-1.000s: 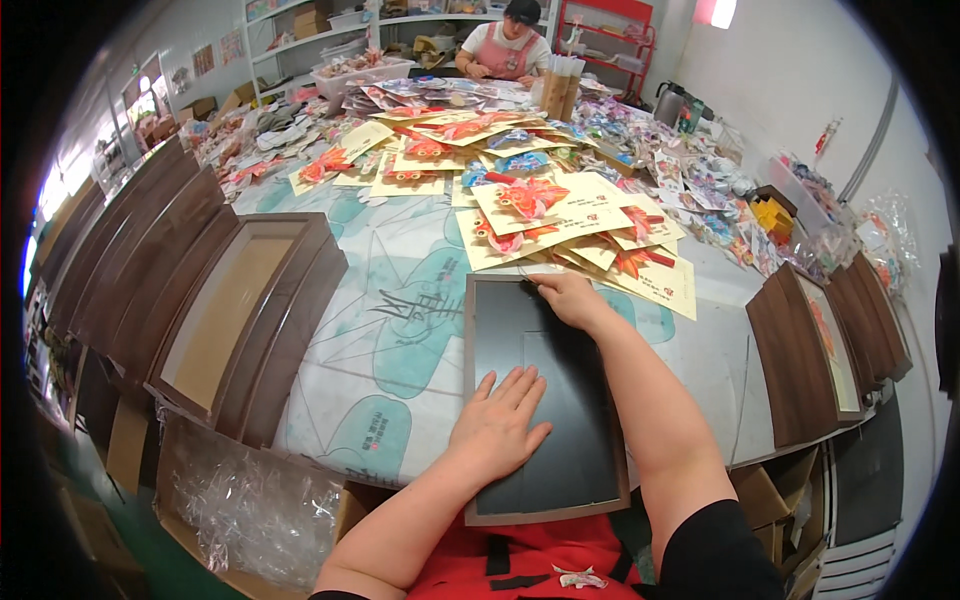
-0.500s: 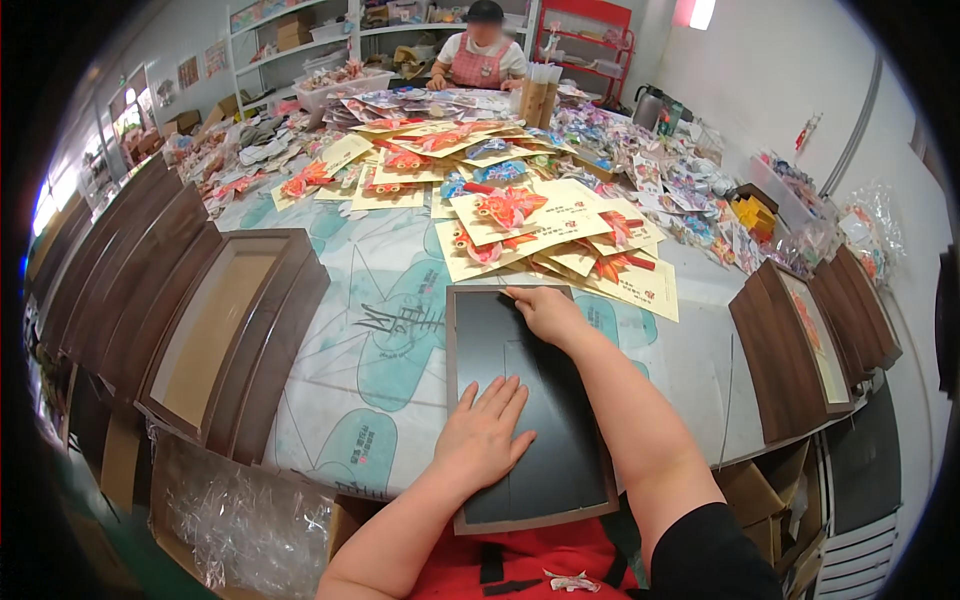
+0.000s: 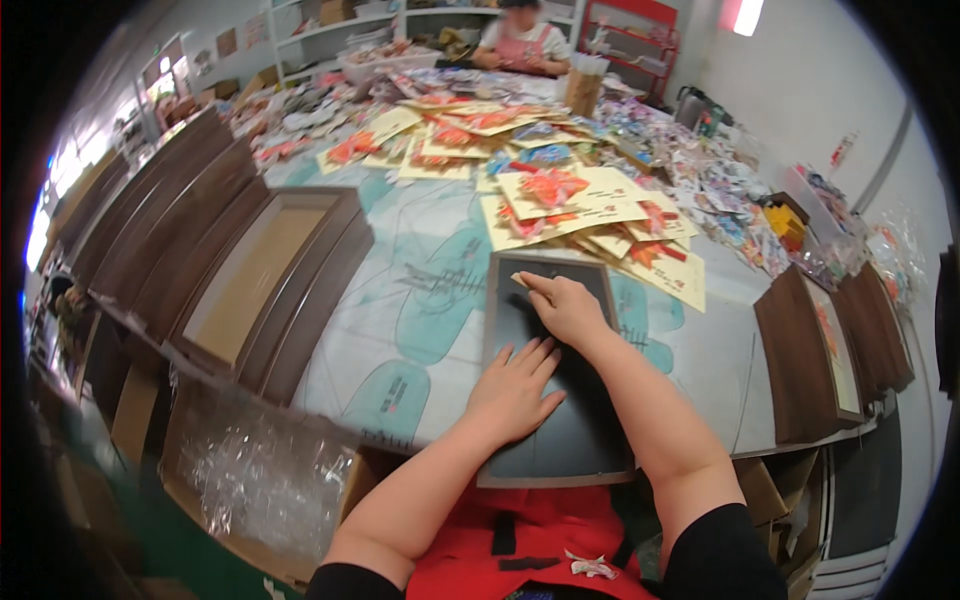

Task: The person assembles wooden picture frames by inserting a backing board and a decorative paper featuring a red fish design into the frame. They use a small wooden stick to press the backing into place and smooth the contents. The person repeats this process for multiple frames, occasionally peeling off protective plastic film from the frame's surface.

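Observation:
A picture frame (image 3: 560,450) with a dark border lies back side up, its black panel showing, at the table's near edge against my red apron. My left hand (image 3: 515,390) rests flat on the middle of this panel, fingers stretched out. Near the panel's far end is my right hand (image 3: 568,312), its index finger and thumb close together and the other fingers curled. Anything pinched at those fingertips is too small to make out. Just beyond the frame lies a pile of cream cards (image 3: 600,210) with red and blue fish-like decorations.
Stacked dark brown frames (image 3: 275,270) stand on the left, more brown frames (image 3: 815,350) on the right. An open carton (image 3: 260,480) of clear plastic wrap sits below the table's left edge. Colourful pieces cover the far table, where a person (image 3: 522,45) in a pink apron works.
The whole view has shifted, so the table appears further right and higher. My right hand has drawn from the frame's far edge slightly inward onto the panel. My left hand stays flat.

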Demonstrator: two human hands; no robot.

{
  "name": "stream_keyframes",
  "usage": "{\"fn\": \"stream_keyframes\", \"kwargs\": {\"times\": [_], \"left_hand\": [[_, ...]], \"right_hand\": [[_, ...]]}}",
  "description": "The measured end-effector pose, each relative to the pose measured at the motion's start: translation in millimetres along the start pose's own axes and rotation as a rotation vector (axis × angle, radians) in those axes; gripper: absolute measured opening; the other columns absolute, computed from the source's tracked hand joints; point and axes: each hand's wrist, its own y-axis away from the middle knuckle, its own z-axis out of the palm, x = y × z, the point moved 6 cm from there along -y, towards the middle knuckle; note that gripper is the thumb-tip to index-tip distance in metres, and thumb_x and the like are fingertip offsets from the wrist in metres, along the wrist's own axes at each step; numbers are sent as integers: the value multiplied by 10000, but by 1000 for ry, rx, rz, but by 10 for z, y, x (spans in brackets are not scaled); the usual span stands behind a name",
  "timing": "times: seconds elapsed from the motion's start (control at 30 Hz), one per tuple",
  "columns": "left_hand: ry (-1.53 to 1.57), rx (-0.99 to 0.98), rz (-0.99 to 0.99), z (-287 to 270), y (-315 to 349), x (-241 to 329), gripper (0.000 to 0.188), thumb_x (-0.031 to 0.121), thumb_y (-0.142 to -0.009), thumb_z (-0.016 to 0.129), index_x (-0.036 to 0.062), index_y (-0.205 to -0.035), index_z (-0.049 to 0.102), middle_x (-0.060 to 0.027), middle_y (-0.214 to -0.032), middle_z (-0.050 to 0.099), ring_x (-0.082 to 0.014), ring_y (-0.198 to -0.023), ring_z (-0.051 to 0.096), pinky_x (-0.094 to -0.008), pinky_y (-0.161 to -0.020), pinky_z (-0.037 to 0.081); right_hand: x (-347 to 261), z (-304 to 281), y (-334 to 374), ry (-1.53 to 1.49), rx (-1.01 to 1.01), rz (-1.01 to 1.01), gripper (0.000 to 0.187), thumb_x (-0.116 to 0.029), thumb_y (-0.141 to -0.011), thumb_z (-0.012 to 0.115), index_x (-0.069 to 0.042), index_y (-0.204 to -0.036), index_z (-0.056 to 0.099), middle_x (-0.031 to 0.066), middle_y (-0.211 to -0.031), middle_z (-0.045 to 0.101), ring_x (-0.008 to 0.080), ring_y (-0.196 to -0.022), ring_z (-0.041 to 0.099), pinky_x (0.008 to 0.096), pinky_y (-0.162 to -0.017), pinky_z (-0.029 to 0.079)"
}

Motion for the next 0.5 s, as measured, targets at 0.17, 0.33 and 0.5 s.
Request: {"fn": "stream_keyframes", "kwargs": {"times": [0.17,0.33,0.5], "left_hand": [[4,-33,-11,-9,-7,-2,599,372,-885,540,42,-1367,403,-139,-1402,420,-271,-1321,366,-467,-1081,293],[30,10,-9,-19,-6,4,600,372,-881,545,47,-1365,404,-138,-1399,425,-271,-1317,372,-468,-1085,292],[28,4,-4,-22,-14,11,587,375,-881,548,47,-1350,418,-144,-1389,432,-274,-1313,375,-469,-1082,297]], "right_hand": [[-144,135,119,123,-73,-46,308,-251,-884,567,-299,-1180,638,120,-829,616,314,-813,620,413,-701,489],[-94,204,34,104,-68,6,299,-253,-891,566,-327,-1171,642,102,-819,597,298,-804,619,403,-693,488],[-105,259,3,209,-58,-36,304,-251,-910,537,-327,-1191,624,121,-852,601,312,-777,642,409,-679,512]]}}
